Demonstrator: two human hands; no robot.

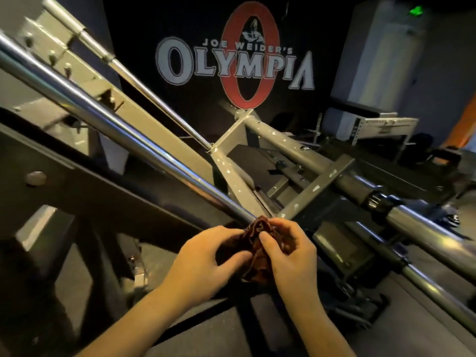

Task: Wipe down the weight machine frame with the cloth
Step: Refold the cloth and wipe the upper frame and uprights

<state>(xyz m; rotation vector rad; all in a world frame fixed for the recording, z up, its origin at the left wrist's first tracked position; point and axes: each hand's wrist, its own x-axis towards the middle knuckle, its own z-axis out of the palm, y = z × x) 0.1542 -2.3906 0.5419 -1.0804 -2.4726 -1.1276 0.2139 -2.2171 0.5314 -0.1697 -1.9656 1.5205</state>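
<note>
Clutching cloth (pixel 257 244), left hand (pixel 206 261) and right hand (pixel 293 256), chrome rail (pixel 128 130) end covered

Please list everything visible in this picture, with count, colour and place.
Crumpled brown cloth: one, dark reddish brown, bottom centre, at a rod's lower end.
Polished chrome rods: at least three, silver, one running upper left to the cloth, others at right.
Grey painted metal frame: one, grey, chipped, centre.
Olympia wall logo: one, red and white, dark back wall.
Green light: one, green, top right.
Left hand: one, holds the cloth's left side.
Right hand: one, pinches the cloth's right side.
</note>
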